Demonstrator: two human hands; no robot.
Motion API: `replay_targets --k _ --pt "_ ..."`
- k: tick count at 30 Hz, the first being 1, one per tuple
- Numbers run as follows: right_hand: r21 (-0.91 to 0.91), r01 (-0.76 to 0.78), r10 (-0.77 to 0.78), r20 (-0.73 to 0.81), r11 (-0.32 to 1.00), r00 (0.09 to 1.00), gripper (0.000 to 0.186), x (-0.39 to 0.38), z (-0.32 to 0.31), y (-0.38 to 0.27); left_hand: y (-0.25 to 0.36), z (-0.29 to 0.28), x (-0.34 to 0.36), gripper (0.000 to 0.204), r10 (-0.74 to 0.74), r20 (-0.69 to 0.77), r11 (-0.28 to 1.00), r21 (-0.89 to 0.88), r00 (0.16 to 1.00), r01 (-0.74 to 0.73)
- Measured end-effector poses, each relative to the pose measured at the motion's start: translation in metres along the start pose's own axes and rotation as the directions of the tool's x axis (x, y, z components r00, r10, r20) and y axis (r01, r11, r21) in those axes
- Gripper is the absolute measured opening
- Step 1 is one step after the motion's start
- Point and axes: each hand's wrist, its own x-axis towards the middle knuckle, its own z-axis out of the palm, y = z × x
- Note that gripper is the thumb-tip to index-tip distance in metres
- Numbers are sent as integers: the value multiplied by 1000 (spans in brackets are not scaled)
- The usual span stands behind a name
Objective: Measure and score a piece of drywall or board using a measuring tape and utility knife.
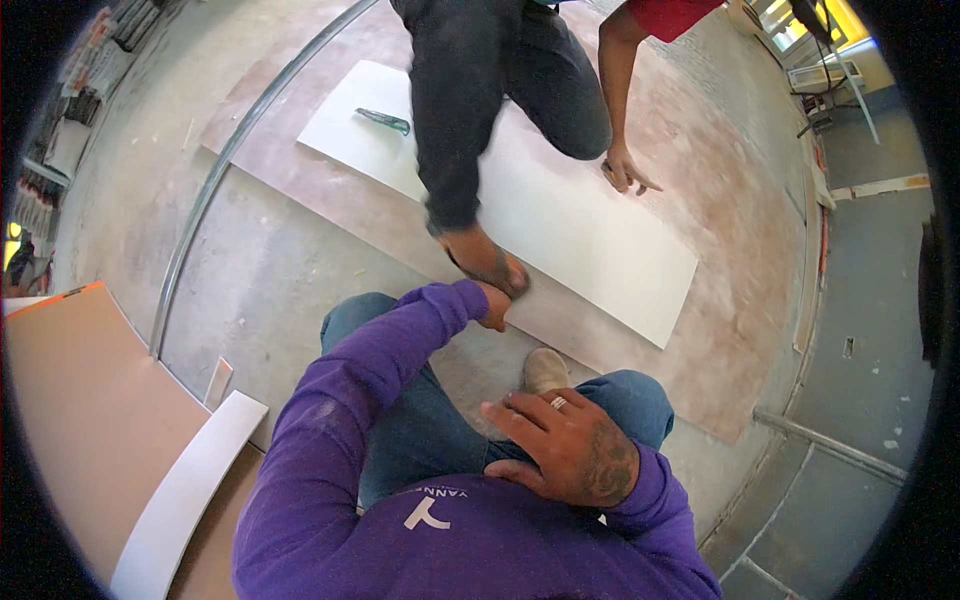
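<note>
My left hand (493, 306) reaches forward in a purple sleeve, fingers curled down beside the other person's foot (490, 260); what it holds, if anything, is hidden. My right hand (560, 445) rests open near my lap, fingers spread and a ring on one. Ahead, a white board (595, 255) lies on a larger dusty pinkish board (730, 350). A green-handled tool (383, 120) lies on the white board's left part. The other person's hand (625, 175) reaches down to the white board's far edge.
A person in dark trousers (450, 120) straddles the white board. A curved-looking metal channel (215, 180) runs along the left. Tan panels (100, 400) and a white strip (185, 490) lie at lower left. A grey wall (870, 300) and metal rail (830, 445) are at right.
</note>
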Motion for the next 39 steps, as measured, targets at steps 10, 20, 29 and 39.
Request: replay_targets --k 10,20,29,39 --pt "-15 14 -14 45 1000 999 58 13 1 1 -7 2 -9 53 9 -61 997 -80 998 -14" --pt "-3 13 -13 39 1000 999 56 14 1 3 -5 -1 -11 55 -14 -44 996 -87 999 10" --pt "11 18 -18 6 1000 1000 55 12 -2 3 -6 1 -7 55 -22 -33 996 -84 999 20" --pt "11 32 -32 11 999 999 56 11 -3 4 -7 -2 -6 52 -70 -7 993 -94 997 69"
